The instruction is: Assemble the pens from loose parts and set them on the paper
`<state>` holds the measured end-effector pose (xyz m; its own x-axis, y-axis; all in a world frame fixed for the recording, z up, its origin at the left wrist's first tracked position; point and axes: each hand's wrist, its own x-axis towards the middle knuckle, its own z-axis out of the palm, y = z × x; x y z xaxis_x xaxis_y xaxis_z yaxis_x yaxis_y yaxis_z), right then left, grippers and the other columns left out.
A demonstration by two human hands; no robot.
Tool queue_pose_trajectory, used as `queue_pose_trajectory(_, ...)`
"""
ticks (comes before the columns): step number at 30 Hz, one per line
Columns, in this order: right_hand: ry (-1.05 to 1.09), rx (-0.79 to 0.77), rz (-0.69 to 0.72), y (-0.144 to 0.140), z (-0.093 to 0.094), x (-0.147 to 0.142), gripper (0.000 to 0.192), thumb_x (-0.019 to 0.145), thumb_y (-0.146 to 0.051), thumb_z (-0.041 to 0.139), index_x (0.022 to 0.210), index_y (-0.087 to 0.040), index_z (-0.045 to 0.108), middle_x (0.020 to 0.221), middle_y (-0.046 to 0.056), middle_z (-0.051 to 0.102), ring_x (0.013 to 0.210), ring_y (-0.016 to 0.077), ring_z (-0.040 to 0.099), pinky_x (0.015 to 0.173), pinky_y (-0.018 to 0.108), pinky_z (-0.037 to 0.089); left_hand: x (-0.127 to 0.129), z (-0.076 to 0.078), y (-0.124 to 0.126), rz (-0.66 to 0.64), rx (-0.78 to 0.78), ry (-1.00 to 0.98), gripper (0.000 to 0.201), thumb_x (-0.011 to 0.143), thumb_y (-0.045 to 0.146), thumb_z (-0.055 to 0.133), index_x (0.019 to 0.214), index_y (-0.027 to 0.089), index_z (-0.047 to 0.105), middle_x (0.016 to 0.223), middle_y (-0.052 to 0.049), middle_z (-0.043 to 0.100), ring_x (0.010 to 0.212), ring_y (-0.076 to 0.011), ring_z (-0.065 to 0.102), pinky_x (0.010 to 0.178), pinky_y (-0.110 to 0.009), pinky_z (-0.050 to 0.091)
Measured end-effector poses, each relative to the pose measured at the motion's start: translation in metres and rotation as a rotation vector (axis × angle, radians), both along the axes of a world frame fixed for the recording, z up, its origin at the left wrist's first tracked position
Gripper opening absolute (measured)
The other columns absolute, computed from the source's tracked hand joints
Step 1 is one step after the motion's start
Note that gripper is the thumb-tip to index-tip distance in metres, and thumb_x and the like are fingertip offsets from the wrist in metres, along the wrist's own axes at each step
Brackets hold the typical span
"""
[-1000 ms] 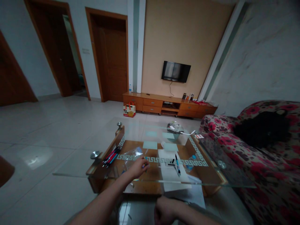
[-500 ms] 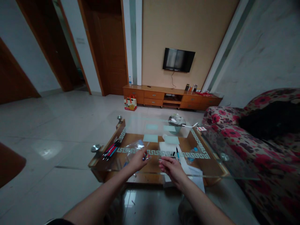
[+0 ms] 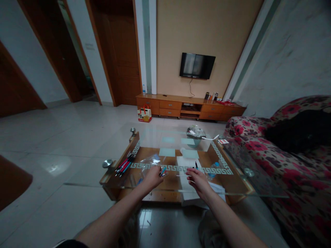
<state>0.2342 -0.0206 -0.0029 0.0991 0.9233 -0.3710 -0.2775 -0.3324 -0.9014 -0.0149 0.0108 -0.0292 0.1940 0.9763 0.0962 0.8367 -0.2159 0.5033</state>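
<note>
Nearest to me, both forearms reach forward over the front edge of the glass table. My left hand is curled, and its fingers pinch a small bundle of coloured pens that sticks out toward the right; the pens are lifted just above the glass. Beside this hand, on the far left side, lies a clear plastic bag, crumpled, and I cannot tell if the hand touches it. My right hand rests palm down with the fingers loosely bent over a white sheet of paper; I cannot tell if it holds anything. Just beyond its fingertips a blue pen lies on the paper, and a thin dark piece lies beside it, too small for me to name.

Further left, near the table's corner knob, a second group of red and blue pens lies on the glass, well apart from both hands. At the far end of the table stands a bowl with crumpled things inside. On the right is a flowered sofa with a dark bag on it. Against the back wall stands a low wooden cabinet, and above it hangs a television.
</note>
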Motion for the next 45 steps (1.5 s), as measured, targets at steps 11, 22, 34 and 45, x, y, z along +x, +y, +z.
queue_pose_trajectory(11,-0.062,0.106,-0.022,-0.005,0.005,-0.007,0.038,0.065,-0.04,0.077,0.096,-0.02,0.066,0.087,0.003,0.069,0.066,0.0108,0.059,0.054,0.02,0.042,0.035,0.014,-0.02,-0.087,-0.558,-1.09,0.032,0.071,0.044,0.068,0.076,0.014,0.059,0.065,-0.001,0.059,0.058,-0.0103,0.054,0.059,-0.023,0.043)
queue_pose_trajectory(22,-0.348,0.368,0.018,0.001,0.008,-0.012,0.03,0.07,-0.04,0.073,0.085,-0.015,0.068,0.071,0.004,0.066,0.064,0.0159,0.058,0.057,0.026,0.043,0.044,0.014,-0.034,-0.223,-0.278,-0.819,0.026,0.082,0.04,0.061,0.094,0.017,0.062,0.075,-0.003,0.065,0.065,-0.0153,0.06,0.061,-0.026,0.046)
queue_pose_trajectory(34,-0.583,0.593,0.028,-0.01,0.022,-0.017,0.023,0.083,-0.038,0.062,0.086,-0.018,0.07,0.083,0.005,0.071,0.073,0.0176,0.064,0.068,0.028,0.05,0.037,0.027,-0.038,-0.328,0.124,-0.4,0.025,0.087,0.023,0.052,0.109,0.023,0.065,0.09,-0.004,0.067,0.077,-0.0172,0.059,0.073,-0.027,0.045)
queue_pose_trajectory(45,-0.644,0.621,0.045,-0.01,0.017,-0.019,0.022,0.085,-0.039,0.06,0.088,-0.019,0.069,0.086,0.006,0.072,0.076,0.0192,0.065,0.068,0.029,0.051,0.037,0.031,-0.041,-0.336,0.145,-0.356,0.028,0.089,0.025,0.051,0.114,0.024,0.065,0.097,-0.006,0.068,0.086,-0.0183,0.06,0.076,-0.028,0.047)
